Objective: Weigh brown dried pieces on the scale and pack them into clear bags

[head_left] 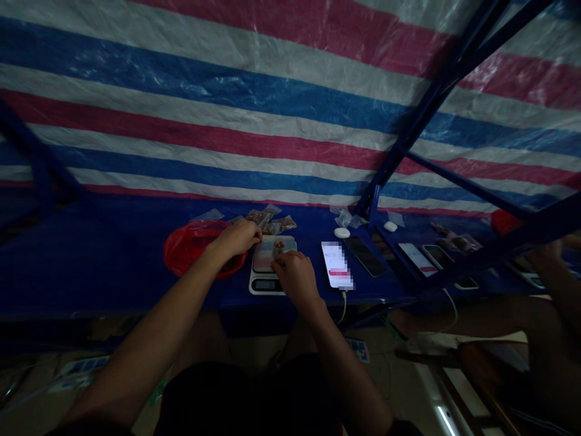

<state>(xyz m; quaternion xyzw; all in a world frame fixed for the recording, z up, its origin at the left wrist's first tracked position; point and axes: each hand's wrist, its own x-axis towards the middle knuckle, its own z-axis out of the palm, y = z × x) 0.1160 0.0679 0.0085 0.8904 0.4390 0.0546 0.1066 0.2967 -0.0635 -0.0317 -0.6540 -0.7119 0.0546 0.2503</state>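
A kitchen scale (267, 284) with a lit display sits in front of me on the blue table. On its metal plate stands a small clear cup (278, 246) with brownish contents. My right hand (297, 275) comes in from the lower right, fingers curled against the near side of the cup. Over the scale's far left corner is my left hand (240, 236), its fingers drawn together; whatever they may pinch is too small to make out. Beneath my left wrist lies a red plastic bag (181, 248), opened out like a bowl, its inside partly hidden by my forearm.
Small clear packets (285, 223) of brown pieces lie behind the scale. To the right are a lit phone (336, 265) on a cable, a dark phone (365, 255) and a white case (342, 232). Blue metal bars (394, 157) rise there. Another person's arm (549, 266) works farther right.
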